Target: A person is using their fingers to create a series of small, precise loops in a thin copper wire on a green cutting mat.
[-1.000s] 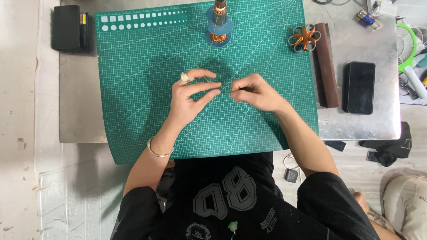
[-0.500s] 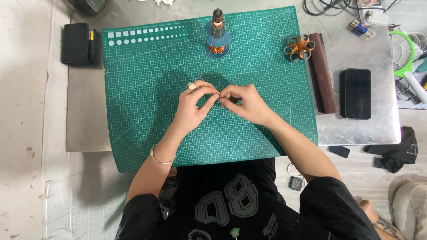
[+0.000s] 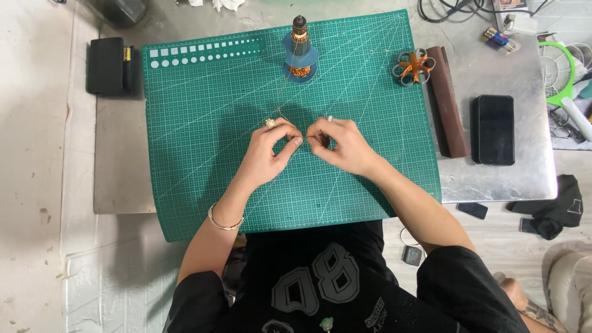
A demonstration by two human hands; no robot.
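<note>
On the green mat (image 3: 203,123), two hands pinched one thin wire (image 3: 282,108): left hand (image 3: 270,148), right hand (image 3: 338,143), just below one copper spool (image 3: 300,52).

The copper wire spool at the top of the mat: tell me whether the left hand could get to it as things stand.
Probably yes. The spool stands upright straight ahead of the left hand, with only bare green mat between them. But that hand's fingers are pinched on a thin wire, so they would have to let go first.

Place: a hobby workshop
Signs: green cutting mat (image 3: 203,154) on a metal desk (image 3: 493,179); copper wire spool (image 3: 300,52); cables (image 3: 456,9)
</note>
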